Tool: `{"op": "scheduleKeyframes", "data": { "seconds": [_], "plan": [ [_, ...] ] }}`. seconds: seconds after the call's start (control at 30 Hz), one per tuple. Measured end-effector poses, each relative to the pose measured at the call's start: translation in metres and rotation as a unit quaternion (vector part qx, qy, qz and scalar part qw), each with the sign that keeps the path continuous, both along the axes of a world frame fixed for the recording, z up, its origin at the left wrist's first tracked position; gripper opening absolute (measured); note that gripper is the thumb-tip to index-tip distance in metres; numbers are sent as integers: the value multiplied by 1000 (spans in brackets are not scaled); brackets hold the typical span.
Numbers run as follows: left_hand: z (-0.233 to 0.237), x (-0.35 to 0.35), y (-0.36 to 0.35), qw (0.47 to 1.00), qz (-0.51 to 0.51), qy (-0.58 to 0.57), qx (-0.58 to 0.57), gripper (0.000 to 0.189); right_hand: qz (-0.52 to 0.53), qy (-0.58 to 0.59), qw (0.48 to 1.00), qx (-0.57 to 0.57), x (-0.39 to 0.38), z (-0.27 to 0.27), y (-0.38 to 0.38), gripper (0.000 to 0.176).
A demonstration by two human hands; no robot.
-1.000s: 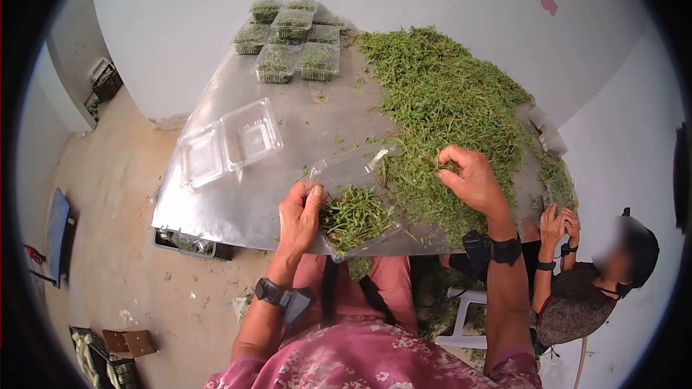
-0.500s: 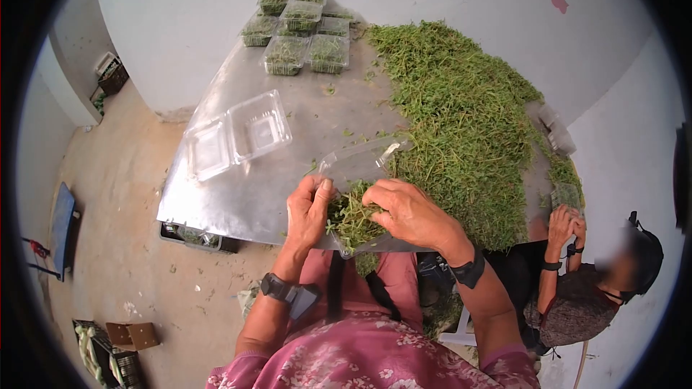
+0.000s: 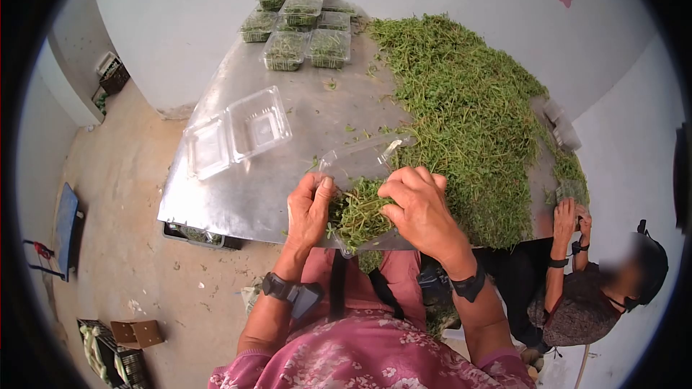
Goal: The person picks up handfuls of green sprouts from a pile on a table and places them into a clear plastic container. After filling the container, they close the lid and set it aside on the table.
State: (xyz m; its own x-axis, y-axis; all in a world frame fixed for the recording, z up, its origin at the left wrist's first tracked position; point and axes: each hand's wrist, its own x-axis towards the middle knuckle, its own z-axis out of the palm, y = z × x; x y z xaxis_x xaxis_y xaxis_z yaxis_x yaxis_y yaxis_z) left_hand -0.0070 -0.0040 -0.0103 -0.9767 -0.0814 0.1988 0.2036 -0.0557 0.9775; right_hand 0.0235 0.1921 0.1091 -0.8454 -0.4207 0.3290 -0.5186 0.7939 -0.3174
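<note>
Both hands point(image 3: 310, 209) point(image 3: 418, 209) on greens-filled clamshell point(image 3: 358, 173) at table edge point(image 3: 238, 227)

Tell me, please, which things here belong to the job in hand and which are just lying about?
In hand: left hand, right hand, clear box of greens, heap of greens.
Lying about: empty clear box, filled boxes, cardboard box on the floor.

empty open clamshell point(image 3: 238, 132) lies left on the metal counter point(image 3: 216, 198). closed boxes of greens point(image 3: 299, 25) cluster at the far edge, touching one another. second person point(image 3: 577, 302) sits at right, hands raised at the counter edge. cardboard box point(image 3: 137, 332) on floor, near left.
</note>
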Motion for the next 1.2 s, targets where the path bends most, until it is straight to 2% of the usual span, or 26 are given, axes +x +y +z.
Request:
{"op": "scheduleKeyframes", "data": {
  "seconds": [0.2, 0.4, 0.63, 0.7, 0.8, 0.9, 1.2],
  "plan": [
    [0, 0, 1, 1000, 10, 10, -2, 28, 25, -2, 1000, 3, -4, -12, -9, 8],
    [-1, 0, 1, 1000, 9, 12, -3, 27, 32, -41, 998, -19, -25, -46, -17, 6],
    [1, 1, -3, 1000, -17, -18, -12, 28, 43, -37, 998, -32, -13, -34, -11, 16],
    [2, 2, -3, 1000, -17, -18, -14, 28, 34, -68, 996, -41, -8, -25, -11, 19],
    [6, 2, 0, 1000, 3, 2, -10, 29, 45, -50, 997, -25, 3, -20, -16, 22],
    [3, 1, 1, 1000, 14, 10, -9, 29, 28, -60, 998, -9, 6, -23, -22, 29],
    [7, 3, 2, 999, 13, 9, -42, 26, -24, -37, 999, 25, 6, -41, -33, 35]
  ]
}}
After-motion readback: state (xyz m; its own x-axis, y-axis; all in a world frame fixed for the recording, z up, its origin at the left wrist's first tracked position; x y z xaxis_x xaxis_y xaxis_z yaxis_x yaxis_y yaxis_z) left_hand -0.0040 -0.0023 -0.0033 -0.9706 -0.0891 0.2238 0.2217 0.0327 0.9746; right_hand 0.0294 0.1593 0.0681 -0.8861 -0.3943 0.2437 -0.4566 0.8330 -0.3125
